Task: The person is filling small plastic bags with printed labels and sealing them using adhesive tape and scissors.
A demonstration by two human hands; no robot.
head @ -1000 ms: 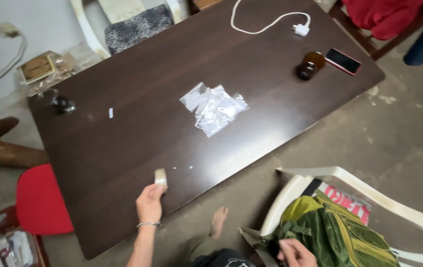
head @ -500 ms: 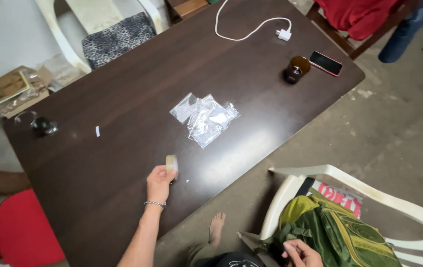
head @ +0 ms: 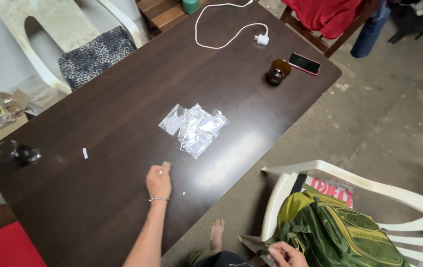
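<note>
**Pale scrap pinched over a dark table**

Dark wood table (head: pixel 122 99) lies under the left hand (head: pixel 158 182), whose fingers close on a small pale piece (head: pixel 166 164); what it is cannot be made out. Just beyond that hand sit crumpled clear plastic bags (head: pixel 194 127). The right hand (head: pixel 284 255), partly cut off by the frame edge, grips a strap of the green backpack (head: pixel 340 232) resting on a white plastic chair (head: pixel 369 185).
</note>
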